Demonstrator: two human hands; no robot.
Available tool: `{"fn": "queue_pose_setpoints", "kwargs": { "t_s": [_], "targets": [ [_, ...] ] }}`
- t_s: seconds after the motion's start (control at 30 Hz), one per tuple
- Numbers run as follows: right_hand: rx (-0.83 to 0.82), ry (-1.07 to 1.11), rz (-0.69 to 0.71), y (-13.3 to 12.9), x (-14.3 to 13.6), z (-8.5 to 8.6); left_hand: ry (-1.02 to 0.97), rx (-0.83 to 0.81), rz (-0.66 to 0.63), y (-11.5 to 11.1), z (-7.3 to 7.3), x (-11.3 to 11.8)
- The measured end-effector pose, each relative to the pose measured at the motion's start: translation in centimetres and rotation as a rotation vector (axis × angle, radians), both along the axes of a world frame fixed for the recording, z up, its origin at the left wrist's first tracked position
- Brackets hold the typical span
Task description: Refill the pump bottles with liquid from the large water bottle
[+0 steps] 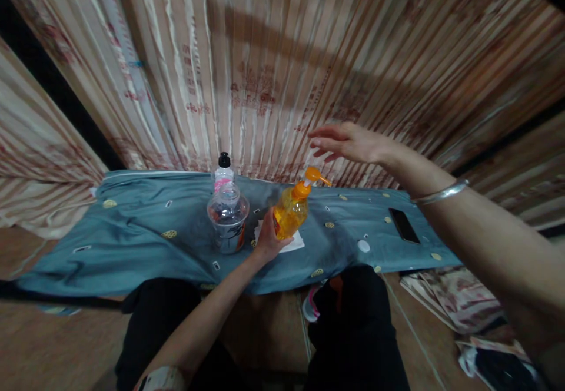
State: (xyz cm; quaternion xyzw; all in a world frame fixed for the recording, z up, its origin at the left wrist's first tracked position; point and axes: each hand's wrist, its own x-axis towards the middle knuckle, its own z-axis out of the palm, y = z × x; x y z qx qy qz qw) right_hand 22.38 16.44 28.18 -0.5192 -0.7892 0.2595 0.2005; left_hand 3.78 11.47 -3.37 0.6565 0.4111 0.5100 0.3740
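An orange pump bottle (291, 211) with yellow-orange liquid in it leans to the right in my left hand (267, 241). The fingers of that hand are wrapped round its lower left side. Its orange pump head (313, 174) points right. Above and to the right of the pump, my right hand (346, 142) hovers with its fingers stretched out and nothing in them. White paper (296, 241) lies on the cloth under the bottle. Left of my left hand stands a clear plastic cup with a domed lid (229, 220).
Behind the cup is a clear bottle with a black cap (224, 161). A small white round thing (364, 246) and a black phone (404, 225) lie to the right on the teal patterned cloth (145, 220). A pleated curtain (265, 55) hangs behind.
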Motion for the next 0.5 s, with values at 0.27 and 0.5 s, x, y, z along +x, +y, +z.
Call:
{"fn": "queue_pose_setpoints", "kwargs": {
  "t_s": [0.27, 0.5],
  "targets": [
    [-0.085, 0.605, -0.075, -6.7, 0.5, -11.9, 0.012, -0.066, 0.009, -0.4, 0.8, 0.3],
    [0.03, 0.724, -0.129, -6.2, -2.9, -14.1, 0.002, -0.115, -0.041, -1.2, 1.9, -0.9]
  ]
}}
